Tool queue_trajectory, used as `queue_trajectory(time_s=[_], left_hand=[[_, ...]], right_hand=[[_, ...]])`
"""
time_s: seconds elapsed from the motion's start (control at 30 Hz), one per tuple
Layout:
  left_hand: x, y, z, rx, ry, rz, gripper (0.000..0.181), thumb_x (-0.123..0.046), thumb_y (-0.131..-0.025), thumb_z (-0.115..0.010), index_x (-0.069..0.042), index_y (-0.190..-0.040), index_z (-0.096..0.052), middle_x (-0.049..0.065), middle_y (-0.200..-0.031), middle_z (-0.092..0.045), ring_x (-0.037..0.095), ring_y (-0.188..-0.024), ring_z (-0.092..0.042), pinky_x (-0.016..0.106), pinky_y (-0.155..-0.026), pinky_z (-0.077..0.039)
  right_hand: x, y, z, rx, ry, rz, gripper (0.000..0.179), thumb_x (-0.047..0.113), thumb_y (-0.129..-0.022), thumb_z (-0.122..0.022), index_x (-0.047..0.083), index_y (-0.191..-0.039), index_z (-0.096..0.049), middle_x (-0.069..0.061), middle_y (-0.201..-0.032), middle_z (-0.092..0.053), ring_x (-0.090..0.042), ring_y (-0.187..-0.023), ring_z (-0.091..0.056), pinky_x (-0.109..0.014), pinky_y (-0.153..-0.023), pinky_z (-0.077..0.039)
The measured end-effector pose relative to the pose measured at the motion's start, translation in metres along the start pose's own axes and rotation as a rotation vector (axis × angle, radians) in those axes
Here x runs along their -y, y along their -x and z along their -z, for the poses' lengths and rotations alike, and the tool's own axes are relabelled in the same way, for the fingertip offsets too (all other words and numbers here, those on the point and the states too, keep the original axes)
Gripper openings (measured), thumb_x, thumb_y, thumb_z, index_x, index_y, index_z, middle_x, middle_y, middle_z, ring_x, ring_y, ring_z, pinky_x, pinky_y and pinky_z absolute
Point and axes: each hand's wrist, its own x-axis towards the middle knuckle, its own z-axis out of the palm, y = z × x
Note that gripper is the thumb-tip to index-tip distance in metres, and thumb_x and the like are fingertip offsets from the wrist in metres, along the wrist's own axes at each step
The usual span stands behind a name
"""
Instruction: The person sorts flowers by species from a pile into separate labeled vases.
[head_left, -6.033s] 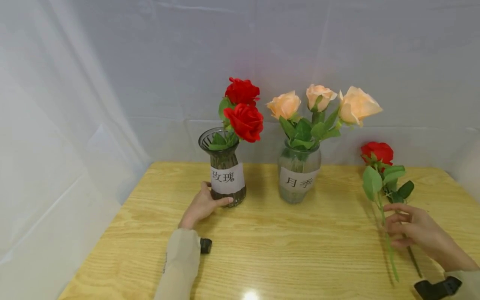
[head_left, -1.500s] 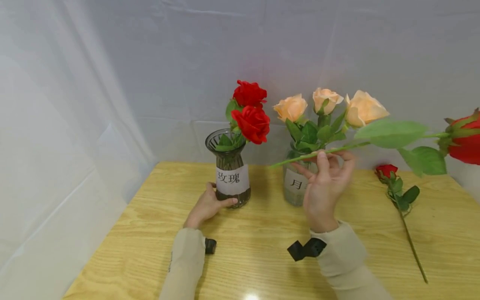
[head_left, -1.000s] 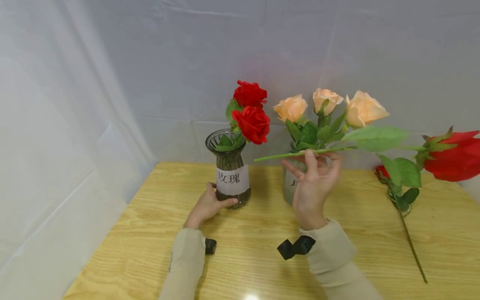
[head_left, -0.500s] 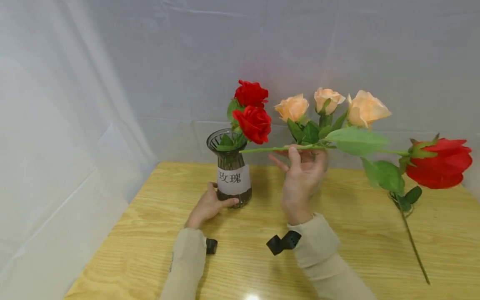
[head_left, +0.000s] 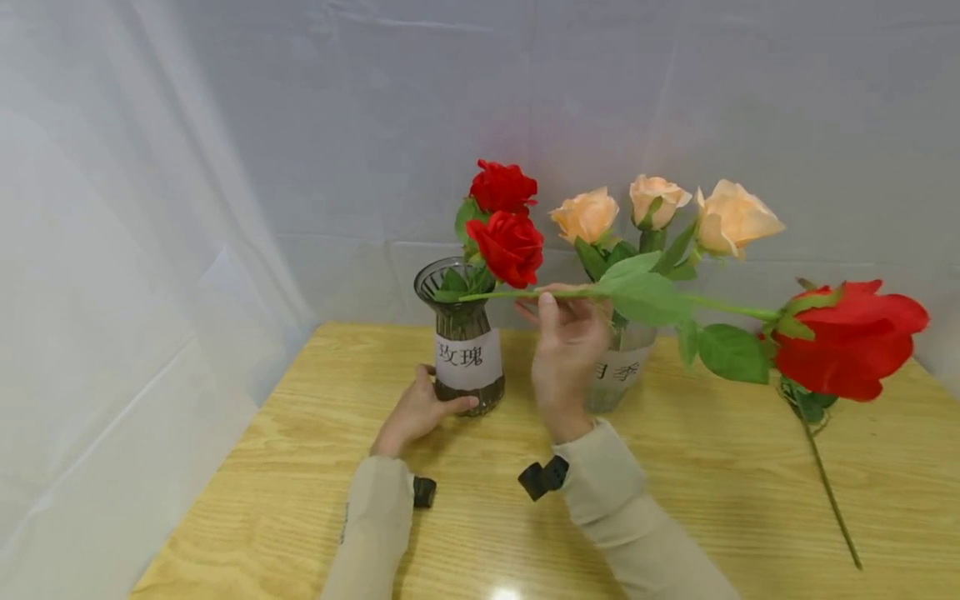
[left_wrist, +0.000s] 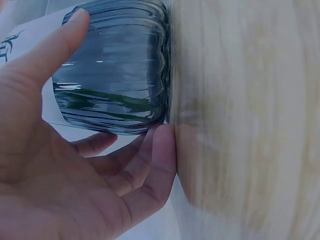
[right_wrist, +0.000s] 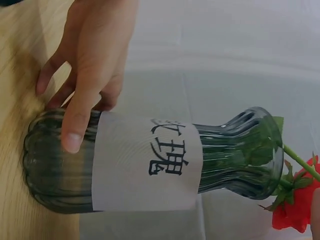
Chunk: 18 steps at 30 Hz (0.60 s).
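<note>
My left hand (head_left: pixel 420 410) holds the lower part of a dark ribbed glass vase (head_left: pixel 452 319), thumb across its front. The vase stands on the table with a labelled paper band (right_wrist: pixel 145 162) round it and two red roses (head_left: pixel 507 248) inside. In the left wrist view, my left fingers (left_wrist: pixel 135 170) curl at the far side of the base. My right hand (head_left: pixel 572 358) pinches the stem of a third red rose (head_left: pixel 847 342). This rose lies level in the air, its bloom to the right, and its stem tip overlaps the vase mouth in the head view.
Right of the dark vase stands a clear glass vase (head_left: pixel 626 371) with three peach roses (head_left: pixel 735 218), partly behind my right hand. Another red rose lies on the wooden table (head_left: pixel 465 517); its stem (head_left: pixel 828 492) shows, its bloom is hidden. White sheeting (head_left: pixel 360 125) hangs behind the table.
The right hand picked up a red rose from the right of the table and carried it left, stem first, to the dark vase. The left hand kept its hold there.
</note>
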Motion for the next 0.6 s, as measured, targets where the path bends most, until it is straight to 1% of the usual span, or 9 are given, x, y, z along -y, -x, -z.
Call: queue_trajectory(time_s=[0.07,0.13,0.23,0.3,0.4,0.5,0.53,0.57,0.6], left_hand=[[0.000,0.000,-0.001,0.000,0.000,0.006,0.094,-0.031,-0.087,-0.082,0.012,-0.147,-0.024,0.038,-0.147,-0.041,0.048,-0.139,-0.039,0.057,-0.116,-0.031],[0.000,-0.001,-0.001,-0.001,0.003,0.012,0.093,-0.031,-0.087,-0.082,0.012,-0.147,-0.024,0.037,-0.147,-0.041,0.048,-0.138,-0.039,0.057,-0.116,-0.031],[-0.001,0.000,-0.001,-0.002,0.012,0.019,0.093,-0.031,-0.087,-0.082,0.011,-0.148,-0.024,0.037,-0.147,-0.042,0.048,-0.138,-0.040,0.058,-0.116,-0.031],[-0.001,0.001,0.000,-0.001,0.017,0.012,0.094,-0.030,-0.087,-0.082,0.012,-0.148,-0.024,0.038,-0.146,-0.042,0.049,-0.138,-0.040,0.058,-0.115,-0.031],[-0.001,0.002,0.001,0.005,0.018,-0.005,0.092,-0.029,-0.088,-0.081,0.013,-0.147,-0.024,0.039,-0.146,-0.042,0.049,-0.138,-0.040,0.058,-0.115,-0.032],[-0.001,0.002,0.002,0.010,0.014,-0.018,0.091,-0.030,-0.090,-0.080,0.013,-0.147,-0.024,0.039,-0.145,-0.042,0.048,-0.137,-0.040,0.058,-0.115,-0.033],[-0.001,0.002,0.002,0.012,0.012,-0.020,0.090,-0.029,-0.090,-0.080,0.013,-0.146,-0.024,0.039,-0.145,-0.042,0.048,-0.137,-0.040,0.058,-0.115,-0.033],[-0.002,0.002,0.002,0.011,0.011,-0.021,0.089,-0.029,-0.090,-0.080,0.013,-0.146,-0.024,0.039,-0.145,-0.042,0.048,-0.137,-0.040,0.058,-0.115,-0.033],[-0.002,0.002,0.002,0.011,0.010,-0.022,0.088,-0.029,-0.090,-0.079,0.013,-0.146,-0.025,0.039,-0.145,-0.043,0.049,-0.137,-0.041,0.058,-0.115,-0.033]], right_hand=[[-0.004,0.002,0.000,0.034,0.032,0.039,0.007,-0.016,-0.093,-0.052,-0.014,-0.096,-0.058,-0.021,-0.095,-0.062,-0.022,-0.089,-0.071,-0.044,-0.080,-0.062],[-0.006,0.003,-0.001,0.080,0.082,0.081,0.008,-0.014,-0.093,-0.052,-0.019,-0.098,-0.055,-0.026,-0.097,-0.060,-0.021,-0.090,-0.070,-0.043,-0.081,-0.062],[-0.010,0.004,-0.001,0.155,0.172,0.158,0.013,-0.012,-0.094,-0.053,-0.022,-0.102,-0.053,-0.031,-0.099,-0.060,-0.026,-0.090,-0.070,-0.042,-0.081,-0.062],[-0.012,0.004,0.000,0.200,0.234,0.203,0.011,-0.012,-0.094,-0.054,-0.019,-0.103,-0.055,-0.030,-0.099,-0.061,-0.032,-0.089,-0.069,-0.043,-0.080,-0.062],[-0.017,0.003,0.000,0.270,0.361,0.331,0.010,-0.012,-0.093,-0.057,-0.013,-0.103,-0.056,-0.026,-0.097,-0.064,-0.035,-0.081,-0.067,-0.037,-0.074,-0.060],[-0.022,0.001,0.001,0.349,0.454,0.490,0.016,-0.014,-0.090,-0.059,-0.008,-0.104,-0.056,-0.022,-0.095,-0.065,-0.028,-0.067,-0.062,-0.032,-0.061,-0.055],[-0.023,0.000,0.001,0.392,0.436,0.530,0.018,-0.016,-0.089,-0.059,-0.007,-0.105,-0.056,-0.022,-0.095,-0.064,-0.028,-0.068,-0.060,-0.032,-0.061,-0.052],[-0.040,-0.001,0.005,0.422,0.427,0.574,0.021,-0.015,-0.090,-0.058,-0.004,-0.108,-0.055,-0.021,-0.097,-0.064,-0.027,-0.071,-0.061,-0.032,-0.063,-0.054],[-0.042,-0.002,0.005,0.452,0.420,0.607,0.020,-0.015,-0.091,-0.057,-0.005,-0.108,-0.057,-0.021,-0.098,-0.064,-0.027,-0.072,-0.061,-0.033,-0.064,-0.055]])
